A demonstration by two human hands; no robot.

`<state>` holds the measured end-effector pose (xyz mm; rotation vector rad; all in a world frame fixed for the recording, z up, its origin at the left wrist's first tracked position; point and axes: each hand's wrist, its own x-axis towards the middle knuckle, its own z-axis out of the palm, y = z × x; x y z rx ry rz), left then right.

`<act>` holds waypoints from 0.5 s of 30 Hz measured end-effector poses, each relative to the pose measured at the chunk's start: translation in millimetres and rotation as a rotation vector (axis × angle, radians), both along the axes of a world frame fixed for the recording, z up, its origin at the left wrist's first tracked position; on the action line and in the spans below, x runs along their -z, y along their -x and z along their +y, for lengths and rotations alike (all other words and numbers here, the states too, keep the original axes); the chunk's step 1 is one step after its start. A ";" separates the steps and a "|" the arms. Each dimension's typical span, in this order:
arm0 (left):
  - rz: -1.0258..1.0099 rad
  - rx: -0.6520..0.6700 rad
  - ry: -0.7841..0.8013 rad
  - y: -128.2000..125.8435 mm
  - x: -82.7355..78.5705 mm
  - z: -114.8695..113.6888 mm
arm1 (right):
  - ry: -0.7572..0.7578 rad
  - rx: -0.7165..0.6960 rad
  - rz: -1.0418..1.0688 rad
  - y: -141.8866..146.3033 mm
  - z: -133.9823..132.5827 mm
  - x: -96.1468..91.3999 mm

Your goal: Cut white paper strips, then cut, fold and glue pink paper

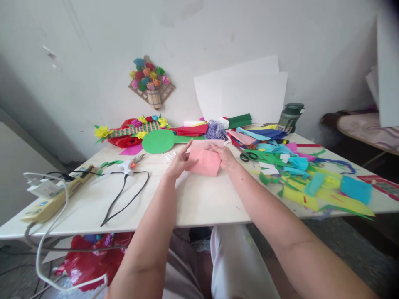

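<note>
A sheet of pink paper point(204, 162), folded over with a paler flap at its far side, is held up just over the white table. My left hand point(181, 160) grips its left edge, thumb on top and index finger stretched along the side. On the opposite edge my right hand point(223, 155) holds the paper, with fingers on the pale flap. Behind the paper lies a green paper disc point(158, 141) with a long green strip. Some small white rolls point(170, 157) sit beside my left hand. Black-handled scissors point(248, 156) rest to the right of my right hand.
A glue gun point(127, 166) with a looping black cord lies left, near a power strip point(46, 205). Coloured paper scraps point(299, 182) cover the right side. Paper flowers point(145, 120), purple shredded strands point(215, 130) and a dark bottle point(290, 117) stand along the back.
</note>
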<state>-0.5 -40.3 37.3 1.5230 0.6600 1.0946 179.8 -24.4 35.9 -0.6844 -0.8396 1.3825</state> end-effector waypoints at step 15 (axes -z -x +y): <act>0.254 -0.196 -0.233 1.7 3.2 8.9 | 0.075 -0.065 0.009 -6.2 3.0 3.3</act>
